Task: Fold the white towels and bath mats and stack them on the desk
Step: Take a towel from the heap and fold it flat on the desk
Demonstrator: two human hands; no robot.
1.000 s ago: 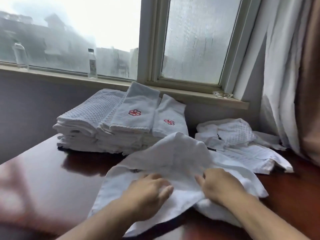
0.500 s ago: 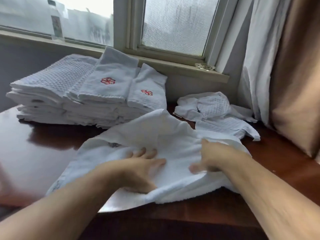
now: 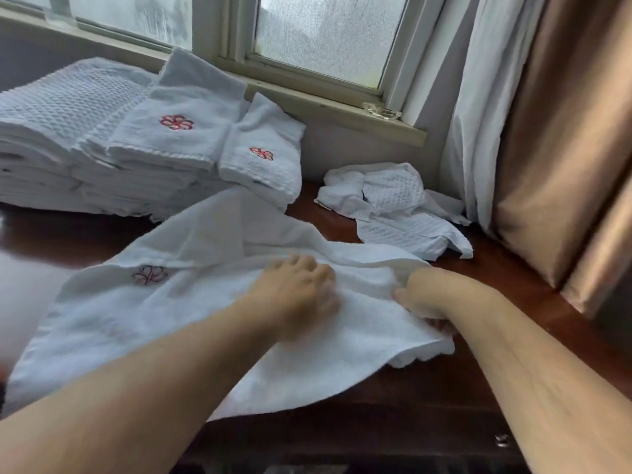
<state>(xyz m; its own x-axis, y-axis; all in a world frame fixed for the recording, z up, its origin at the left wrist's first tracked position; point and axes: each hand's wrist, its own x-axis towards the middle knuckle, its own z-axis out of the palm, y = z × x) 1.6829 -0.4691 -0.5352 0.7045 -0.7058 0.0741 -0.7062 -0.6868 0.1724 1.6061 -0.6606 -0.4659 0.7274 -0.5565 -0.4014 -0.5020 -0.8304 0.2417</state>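
One towel (image 3: 164,323) lies spread on the near bench (image 3: 444,388). The left hand (image 3: 297,292) rests on its middle, probably pinning it flat, though blur hides the fingers. The right hand (image 3: 422,297) pinches its right edge, ready to fold. Beyond lie one crumpled heap (image 3: 393,206) awaiting folding and three folded stacks (image 3: 102,148) by the window.

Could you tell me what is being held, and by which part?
The right hand grips the spread towel by its right edge; the left hand only rests on top.
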